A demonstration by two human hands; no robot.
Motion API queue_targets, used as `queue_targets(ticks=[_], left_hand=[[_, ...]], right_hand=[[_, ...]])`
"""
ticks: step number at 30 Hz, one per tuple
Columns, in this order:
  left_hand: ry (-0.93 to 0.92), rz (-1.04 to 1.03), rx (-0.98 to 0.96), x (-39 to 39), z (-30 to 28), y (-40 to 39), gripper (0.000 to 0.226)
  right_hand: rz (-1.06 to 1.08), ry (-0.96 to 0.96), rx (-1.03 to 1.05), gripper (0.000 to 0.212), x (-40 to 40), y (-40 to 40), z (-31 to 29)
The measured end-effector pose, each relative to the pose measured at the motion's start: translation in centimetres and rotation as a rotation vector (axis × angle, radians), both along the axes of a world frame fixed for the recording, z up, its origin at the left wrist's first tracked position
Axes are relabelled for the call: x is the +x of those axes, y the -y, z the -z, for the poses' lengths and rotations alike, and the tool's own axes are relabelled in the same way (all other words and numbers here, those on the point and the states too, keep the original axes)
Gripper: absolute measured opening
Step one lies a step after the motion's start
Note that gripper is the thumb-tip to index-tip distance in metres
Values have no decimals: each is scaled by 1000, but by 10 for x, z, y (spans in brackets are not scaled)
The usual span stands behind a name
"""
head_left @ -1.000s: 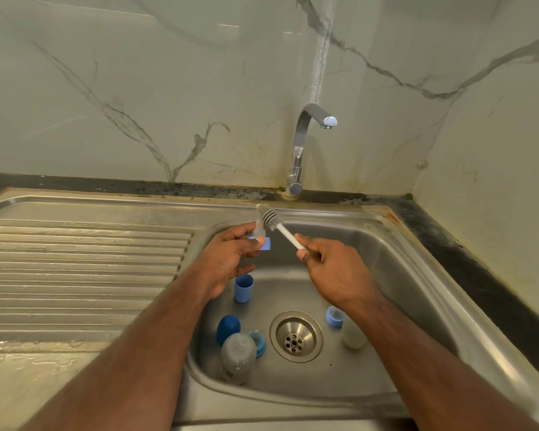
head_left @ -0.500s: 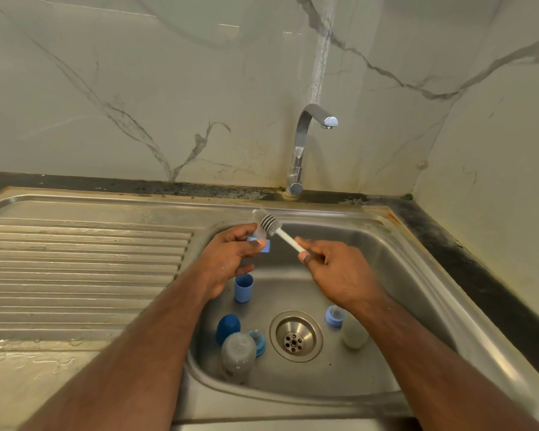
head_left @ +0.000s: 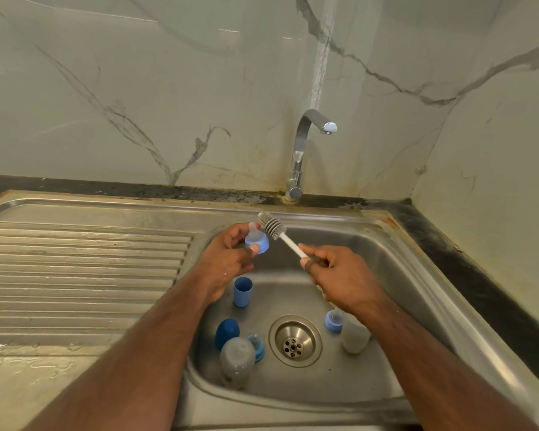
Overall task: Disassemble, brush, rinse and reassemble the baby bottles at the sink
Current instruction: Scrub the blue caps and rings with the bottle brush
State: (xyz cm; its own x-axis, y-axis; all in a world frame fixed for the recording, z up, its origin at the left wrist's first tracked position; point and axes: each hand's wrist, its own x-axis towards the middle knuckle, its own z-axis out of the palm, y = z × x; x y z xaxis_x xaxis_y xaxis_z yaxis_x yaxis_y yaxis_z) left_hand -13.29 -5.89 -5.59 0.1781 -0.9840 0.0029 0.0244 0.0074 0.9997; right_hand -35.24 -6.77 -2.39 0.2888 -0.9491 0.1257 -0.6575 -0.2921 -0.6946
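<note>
Over the steel sink (head_left: pixel 417 275), left hand (head_left: pixel 227 259) pinches a light, soft, likely slippery teat-and-collar (head_left: pixel 256 239) by its stiffer blue ring, while right hand (head_left: pixel 339 275) grips the bottle brush (head_left: pixel 273 227) handle, bristles beside the teat.

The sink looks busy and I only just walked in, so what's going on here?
A person is cleaning baby bottle parts. The left hand holds a blue collar with its teat, and the right hand holds a white brush with its head beside the teat. In the sink lie two bottles, a blue cup and a dark blue cap. No water is visible running from the tap.
</note>
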Motion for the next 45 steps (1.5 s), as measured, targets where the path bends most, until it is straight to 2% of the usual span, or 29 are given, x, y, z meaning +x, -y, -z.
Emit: queue_targets(ticks=[5, 16, 20, 23, 27, 32, 37, 41, 45], left_hand=[[-6, -66, -36, -1, -2, 1, 36], [139, -180, -104, 0, -2, 2, 34], [92, -184, -103, 1, -2, 2, 22], [90, -217, -100, 3, 0, 4, 24], [90, -264, -66, 5, 1, 6, 21], [111, -214, -82, 5, 1, 5, 15], [72, -191, -76, 6, 2, 4, 15], [-84, -172, -61, 5, 0, 4, 20], [-212, -166, -50, 3, -5, 3, 31]], right_hand=[[-19, -8, 27, 34, 3, 1, 4], [-40, -15, 52, 35, 4, 1, 8], [-56, -25, 63, 35, 5, -1, 7], [-60, -15, 79, 35, 6, -2, 8], [-42, -38, -4, 36, 9, -4, 6], [-3, -156, -75, 38, 11, 0, 0], [-24, -119, -30, 37, 7, -4, 0], [23, -111, -40, 38, 6, 2, 1], [-17, -72, 19, 36, 6, 0, 3]])
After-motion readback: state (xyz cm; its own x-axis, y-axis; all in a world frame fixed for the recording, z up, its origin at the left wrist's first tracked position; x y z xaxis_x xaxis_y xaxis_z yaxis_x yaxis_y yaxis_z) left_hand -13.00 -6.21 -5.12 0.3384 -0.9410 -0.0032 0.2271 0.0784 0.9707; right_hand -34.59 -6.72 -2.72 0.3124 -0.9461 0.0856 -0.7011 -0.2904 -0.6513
